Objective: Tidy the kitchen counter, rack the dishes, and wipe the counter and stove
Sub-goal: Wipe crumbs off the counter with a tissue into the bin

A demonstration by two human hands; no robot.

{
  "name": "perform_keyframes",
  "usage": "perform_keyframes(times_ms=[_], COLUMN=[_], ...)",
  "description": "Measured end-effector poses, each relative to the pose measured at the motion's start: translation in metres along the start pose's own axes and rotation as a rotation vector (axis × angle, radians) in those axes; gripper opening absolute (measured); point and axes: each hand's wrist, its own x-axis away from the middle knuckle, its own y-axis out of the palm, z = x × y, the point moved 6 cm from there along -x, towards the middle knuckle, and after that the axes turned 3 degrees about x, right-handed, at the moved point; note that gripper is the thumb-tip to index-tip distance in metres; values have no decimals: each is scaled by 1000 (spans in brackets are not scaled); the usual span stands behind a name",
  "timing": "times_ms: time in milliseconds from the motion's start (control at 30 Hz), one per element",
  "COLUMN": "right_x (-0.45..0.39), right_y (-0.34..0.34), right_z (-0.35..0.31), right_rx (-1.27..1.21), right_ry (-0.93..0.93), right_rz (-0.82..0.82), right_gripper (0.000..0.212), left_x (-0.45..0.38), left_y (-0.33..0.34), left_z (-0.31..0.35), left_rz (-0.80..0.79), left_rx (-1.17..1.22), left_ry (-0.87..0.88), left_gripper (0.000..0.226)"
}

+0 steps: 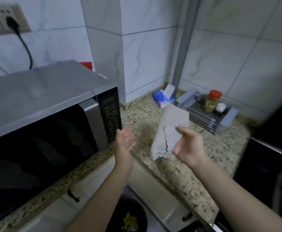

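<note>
Two hands are raised over the speckled surface in the corner. The right hand holds a folded grey cloth, thumb and fingers pinching its near edge, so the cloth stands up off the surface and tilts away toward the wall. The left hand is empty, fingers straight, palm turned toward the cloth, just beside the microwave, which fills the left of the surface. Behind the cloth lies a blue tissue pack by the wall. To its right a small rack carries a red-capped jar. A dark bowl with some food sits low, below the surface edge.
</note>
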Motion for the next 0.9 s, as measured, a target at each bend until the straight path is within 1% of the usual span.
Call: perform_keyframes(times_ms=[133, 200, 300, 400, 467, 600, 667, 767, 833, 900], right_x=[20, 32, 49, 52, 47, 26, 19, 15, 13, 11], right_y=[-42, -74, -135, -201, -234, -280, -295, -314, -330, -343], right_z=[-79, -119, -172, -205, -216, -231, -235, -236, -233, -230], right_rx=[19, -8, -26, -38, -67, -129, -123, -122, -138, -147], right_ry=[-134, -184, -264, -282, -276, -247, -250, -220, -177, -148], right_rz=[94, 152, 271, 395, 448, 498, 527, 571, 593, 609], right_gripper=[28, 28, 31, 28, 27, 24, 23, 24, 24, 26], left_x=[-7, -6, -2, -8, -18, -41, -52, -69, -80, -95], left_y=[83, 124, 174, 212, 234, 293, 313, 335, 351, 371], left_z=[-6, -18, -44, -77, -91, -116, -126, -133, -137, -141], left_rz=[-137, -227, -329, -372, -402, -444, -454, -540, -605, -698], left_rx=[-34, -84, -136, -137, -207, -356, -485, -633, -727, -872], left_ry=[-89, -132, -250, -438, -500, -479, -434, -258, -128, -2], left_gripper=[50, 52, 52, 54, 55, 55, 50, 26, 21, 21])
